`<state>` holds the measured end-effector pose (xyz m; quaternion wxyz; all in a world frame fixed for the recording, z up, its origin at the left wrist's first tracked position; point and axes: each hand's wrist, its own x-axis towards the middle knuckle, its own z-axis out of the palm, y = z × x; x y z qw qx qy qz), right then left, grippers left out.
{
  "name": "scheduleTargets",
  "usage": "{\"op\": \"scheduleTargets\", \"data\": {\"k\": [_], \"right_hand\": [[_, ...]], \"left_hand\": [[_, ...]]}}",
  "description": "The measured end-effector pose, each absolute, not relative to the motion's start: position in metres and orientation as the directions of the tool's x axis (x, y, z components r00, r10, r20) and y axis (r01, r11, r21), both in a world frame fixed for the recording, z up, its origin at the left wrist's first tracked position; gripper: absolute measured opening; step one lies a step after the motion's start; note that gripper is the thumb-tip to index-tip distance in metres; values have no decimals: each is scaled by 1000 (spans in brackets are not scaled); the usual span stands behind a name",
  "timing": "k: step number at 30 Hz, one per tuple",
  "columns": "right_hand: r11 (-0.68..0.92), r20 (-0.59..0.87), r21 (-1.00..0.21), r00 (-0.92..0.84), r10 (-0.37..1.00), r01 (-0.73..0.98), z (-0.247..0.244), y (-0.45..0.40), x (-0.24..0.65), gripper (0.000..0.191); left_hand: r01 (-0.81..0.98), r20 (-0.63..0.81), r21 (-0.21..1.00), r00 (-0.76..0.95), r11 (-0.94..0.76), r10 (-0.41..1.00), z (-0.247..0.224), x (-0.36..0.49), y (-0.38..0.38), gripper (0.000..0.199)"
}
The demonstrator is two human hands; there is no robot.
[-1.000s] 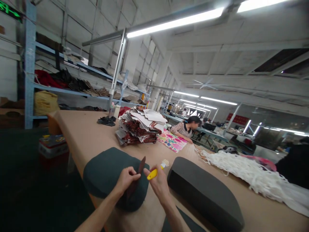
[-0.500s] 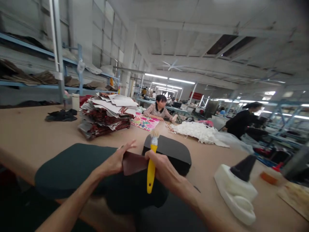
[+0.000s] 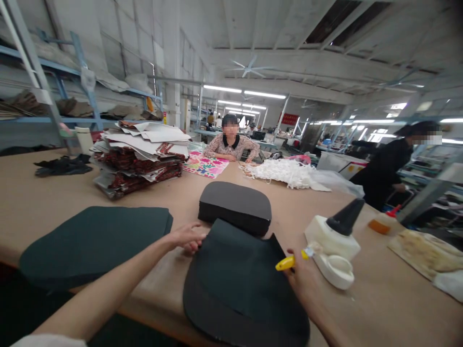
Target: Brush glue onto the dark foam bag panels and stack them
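Observation:
A dark green fabric piece [image 3: 238,270] lies over a dark grey curved piece [image 3: 206,308] in front of me, its upper right corner raised. At its upper left edge is my left hand [image 3: 188,237], fingers curled in and closed at the edge. My right hand [image 3: 304,277] is closed round a yellow-handled brush [image 3: 285,263] by the piece's right edge, bristles pointing right, toward a white glue bottle [image 3: 334,236] with a black cone nozzle. Just beyond the piece stands a stack of dark grey cut pieces [image 3: 235,200].
Left lies a stack of dark green pieces [image 3: 97,241]; behind it, a pile of white and dark red sheets [image 3: 141,159]. A person [image 3: 231,142] sits across the table at a floral cloth [image 3: 206,165]. White strips [image 3: 285,171] and an orange-filled bottle [image 3: 381,223] are at right.
My hands have moved apart, and the dark green piece now lies spread between them. The brush has swung from upright to lying sideways, further right. The view has shifted; the seated person now faces forward.

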<state>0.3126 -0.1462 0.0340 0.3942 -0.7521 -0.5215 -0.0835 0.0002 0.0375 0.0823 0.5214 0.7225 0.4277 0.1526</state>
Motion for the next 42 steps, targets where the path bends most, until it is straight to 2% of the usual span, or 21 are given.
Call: {"op": "scheduleTargets", "data": {"k": [3, 5, 9, 14, 21, 28, 32, 42], "right_hand": [[-230, 389, -513, 463, 797, 827, 1, -168, 320, 41], [-288, 334, -500, 490, 805, 816, -7, -179, 325, 44], [-292, 345, -470, 478, 808, 833, -11, -184, 329, 38], [-251, 355, -545, 492, 795, 800, -14, -187, 328, 35], [-275, 334, -636, 578, 745, 721, -17, -192, 319, 36], [-259, 294, -670, 569, 768, 695, -12, -187, 305, 34], [-279, 284, -670, 584, 760, 688, -9, -192, 304, 35], [-233, 283, -688, 549, 786, 687, -10, -193, 303, 37]], "left_hand": [[490, -170, 855, 573, -170, 802, 55, 13, 20, 98], [491, -108, 840, 569, -231, 815, 46, 17, 8, 95], [495, -60, 827, 549, -266, 834, 53, 21, -7, 73], [482, -93, 841, 575, -245, 812, 64, 3, -41, 44], [569, -72, 781, 491, -257, 868, 21, -16, -68, 41], [559, -115, 796, 514, -231, 850, 40, -25, -46, 33], [542, -57, 796, 510, -269, 858, 38, -28, -48, 29], [623, -20, 708, 488, -332, 873, 21, -35, -38, 33]]}}
